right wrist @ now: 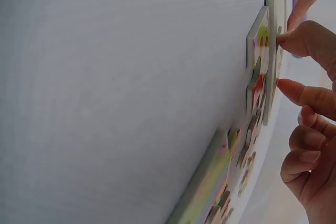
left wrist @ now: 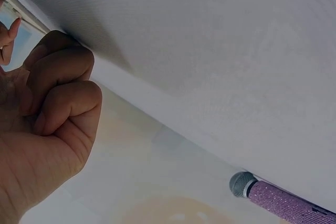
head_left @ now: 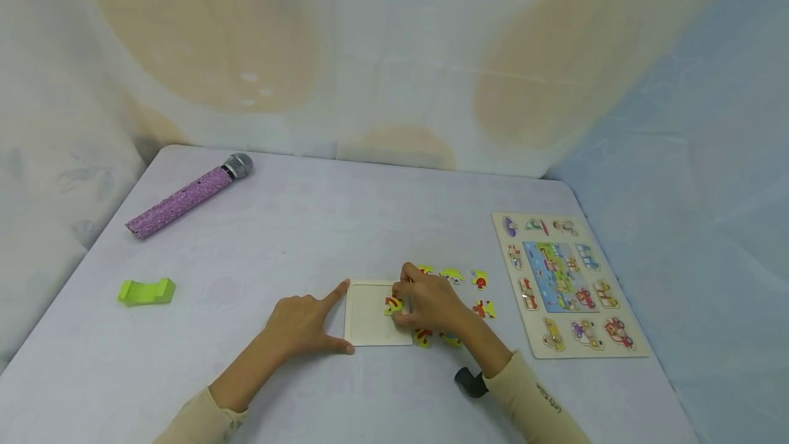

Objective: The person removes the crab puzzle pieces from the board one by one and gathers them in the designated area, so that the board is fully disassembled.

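Observation:
A shallow wooden puzzle tray (head_left: 366,317) lies flat before me. My left hand (head_left: 302,324) rests at its left side, index fingertip at the far corner and thumb tip at the near one. In the left wrist view its other fingers (left wrist: 68,95) are curled in. Over the tray's right side, my right hand (head_left: 431,301) pinches a yellow and red jigsaw piece (head_left: 392,305) between thumb and index finger, close to the tray floor. Several more jigsaw pieces (head_left: 484,309) lie right of the tray, some partly hidden by this hand.
At the right lies a wooden picture board (head_left: 511,286) with vehicle shapes. A black curved object (head_left: 471,383) sits by my right sleeve. A bright green block (head_left: 146,292) and a purple glittery microphone (head_left: 181,203) lie at the left. Cloth walls stand behind the table.

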A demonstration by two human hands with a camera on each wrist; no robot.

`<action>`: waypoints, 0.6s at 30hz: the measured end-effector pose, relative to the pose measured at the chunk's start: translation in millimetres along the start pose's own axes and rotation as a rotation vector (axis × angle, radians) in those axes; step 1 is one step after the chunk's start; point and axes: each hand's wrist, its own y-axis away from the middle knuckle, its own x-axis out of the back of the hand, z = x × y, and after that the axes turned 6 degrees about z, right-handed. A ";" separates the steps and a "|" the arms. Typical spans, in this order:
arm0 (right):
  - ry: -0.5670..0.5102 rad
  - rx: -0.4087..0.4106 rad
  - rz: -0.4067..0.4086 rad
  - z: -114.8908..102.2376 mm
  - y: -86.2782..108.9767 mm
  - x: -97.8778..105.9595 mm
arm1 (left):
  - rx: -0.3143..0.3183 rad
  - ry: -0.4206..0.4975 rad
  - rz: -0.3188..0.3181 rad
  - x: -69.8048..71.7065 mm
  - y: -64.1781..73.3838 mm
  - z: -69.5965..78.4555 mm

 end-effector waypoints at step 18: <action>0.008 -0.077 0.104 25.3 41.8 22.2 | -0.011 0.012 0.002 0.3 -0.4 -0.4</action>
